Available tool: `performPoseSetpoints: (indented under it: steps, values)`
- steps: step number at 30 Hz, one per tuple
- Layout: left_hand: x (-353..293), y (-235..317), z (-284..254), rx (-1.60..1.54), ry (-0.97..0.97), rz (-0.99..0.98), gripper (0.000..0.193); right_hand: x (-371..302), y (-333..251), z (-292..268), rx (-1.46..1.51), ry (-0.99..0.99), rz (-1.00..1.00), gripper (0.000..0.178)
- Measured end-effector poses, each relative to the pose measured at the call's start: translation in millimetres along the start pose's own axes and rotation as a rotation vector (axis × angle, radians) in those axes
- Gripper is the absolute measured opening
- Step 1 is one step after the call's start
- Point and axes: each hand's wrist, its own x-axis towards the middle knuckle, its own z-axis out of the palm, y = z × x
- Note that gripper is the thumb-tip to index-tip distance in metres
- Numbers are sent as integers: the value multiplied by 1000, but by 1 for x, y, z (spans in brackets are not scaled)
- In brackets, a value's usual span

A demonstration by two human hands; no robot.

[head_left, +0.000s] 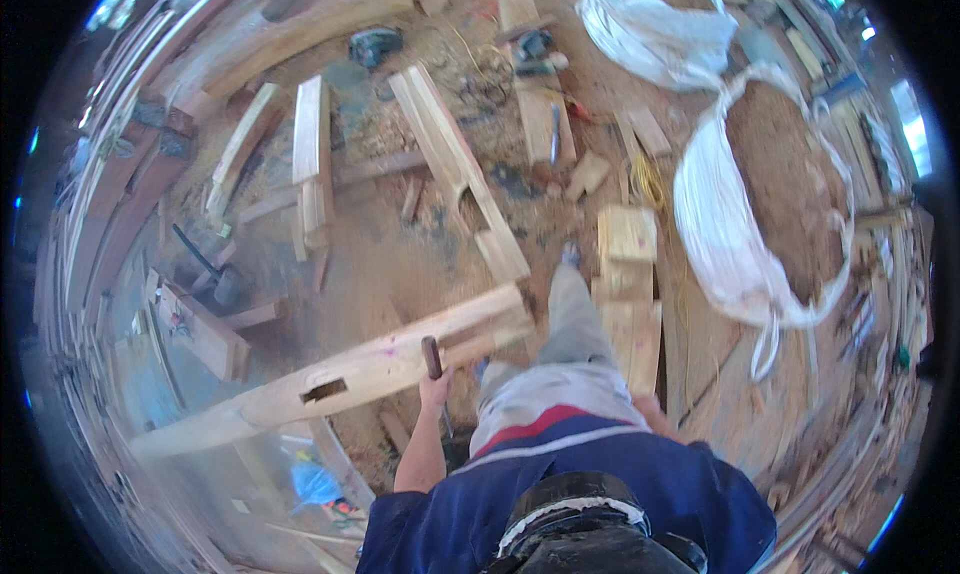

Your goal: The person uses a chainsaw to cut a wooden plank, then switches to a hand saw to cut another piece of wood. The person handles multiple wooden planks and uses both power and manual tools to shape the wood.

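Observation:
My left hand [433, 387] is closed round a chisel [431, 356]; its brown wooden handle sticks up above the fist and its thin metal shaft points down below. Just beyond that hand lies a long pale timber beam [380, 360], slanting from the lower left up to the middle. A dark rectangular mortise [323, 389] is cut into it, and its right end has a long slot. At the right side of my body, only part of my right hand [652, 411] shows, and its fingers are hidden.
A second notched timber [440, 134] lies ahead on the sawdust-covered ground. A black-headed mallet [227, 285] is at the left; a power tool [375, 46] sits farther off. White sacks [715, 214] stand at the right, near stacked wood blocks [628, 236] and a yellow cord [648, 181].

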Motion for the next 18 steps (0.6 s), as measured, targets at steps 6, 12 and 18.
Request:
performPoseSetpoints:
  steps: [6, 12, 18]
  values:
    - [72, 86, 110, 251, 222, -25, 41, 134, 59, -144, 996, -85, 355, 32]
    - [109, 223, 226, 370, 171, 50, 42, 241, 126, -323, 1589, 272, 562, 24]
    - [105, 314, 288, 288, 124, 26, 34, 307, 150, -430, 1558, 402, 460, 30]
